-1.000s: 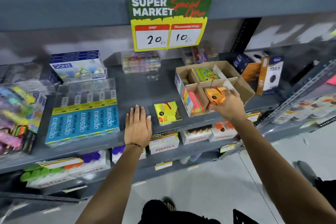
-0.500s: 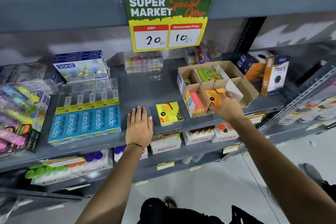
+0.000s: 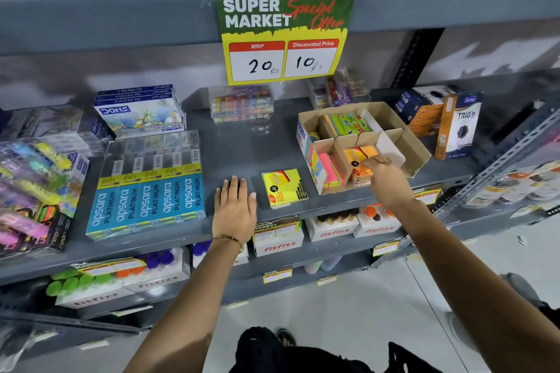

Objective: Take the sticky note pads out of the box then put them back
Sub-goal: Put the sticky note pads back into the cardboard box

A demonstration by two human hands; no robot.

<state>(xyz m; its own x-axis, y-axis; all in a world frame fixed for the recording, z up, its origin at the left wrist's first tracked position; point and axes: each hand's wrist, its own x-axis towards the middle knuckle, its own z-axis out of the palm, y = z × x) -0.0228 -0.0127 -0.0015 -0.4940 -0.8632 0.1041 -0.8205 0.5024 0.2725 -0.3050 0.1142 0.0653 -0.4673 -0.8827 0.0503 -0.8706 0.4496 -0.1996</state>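
Observation:
An open cardboard box (image 3: 403, 127) with dividers sits on the grey shelf (image 3: 242, 148). My right hand (image 3: 386, 177) grips an orange sticky note pad (image 3: 360, 157), which is low inside the box's front middle compartment. Pink and green pads (image 3: 330, 171) stand in the compartment to its left. A green pad (image 3: 348, 124) lies in a rear compartment. A yellow sticky note pad (image 3: 283, 188) lies flat on the shelf, left of the box. My left hand (image 3: 235, 209) rests palm down on the shelf, just left of the yellow pad, fingers apart.
Blue Apsara pencil packs (image 3: 148, 203) lie left of my left hand, with Doms boxes (image 3: 139, 112) behind. Trio boxes (image 3: 454, 127) stand right of the cardboard box. A price sign (image 3: 285, 39) hangs from the shelf above. Bottle cartons fill the lower shelf.
My right hand has lowered the orange pad from above the box's front edge down into the front middle compartment. My left hand has stayed flat on the shelf.

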